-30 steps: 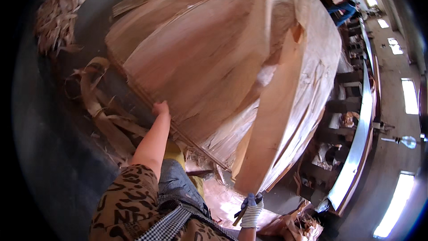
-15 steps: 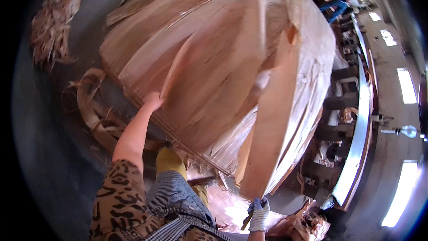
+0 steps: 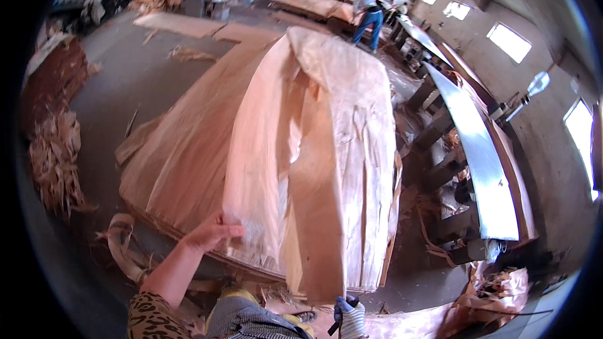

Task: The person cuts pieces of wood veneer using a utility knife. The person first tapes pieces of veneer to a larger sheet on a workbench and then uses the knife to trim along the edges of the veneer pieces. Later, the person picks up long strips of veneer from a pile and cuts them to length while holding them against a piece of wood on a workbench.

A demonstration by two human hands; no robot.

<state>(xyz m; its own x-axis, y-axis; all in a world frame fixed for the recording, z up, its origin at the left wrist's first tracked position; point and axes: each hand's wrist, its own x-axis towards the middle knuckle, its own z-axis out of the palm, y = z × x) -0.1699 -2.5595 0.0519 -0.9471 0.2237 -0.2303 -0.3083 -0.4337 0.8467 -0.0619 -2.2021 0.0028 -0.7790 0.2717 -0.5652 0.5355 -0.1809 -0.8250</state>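
A broad stack of thin wood veneer sheets (image 3: 182,169) lies before me. My left hand (image 3: 217,232), bare, is closed at the near edge of a pinkish veneer sheet (image 3: 256,169), its fingers pinching that edge. To the right, a tan veneer strip (image 3: 317,232) stands partly lifted and folded over the stack. At its near end is my right hand (image 3: 350,315), in a white glove with blue-grey fingers, closed at the strip's corner. A slim dark tool (image 3: 333,328) sticks out from this hand; its kind is unclear.
A long shiny metal-topped bench (image 3: 471,157) runs along the right on block supports. Veneer scraps (image 3: 56,163) are heaped at the left, with more scraps (image 3: 496,292) at lower right. Curled strips (image 3: 122,248) lie by my left arm. A person (image 3: 367,16) bends over farther stacks.
My view has turned and lifted, showing more of the room. The pinkish sheet by my left hand now lies farther right, closer to the tan strip. My right hand remains at the strip's near end.
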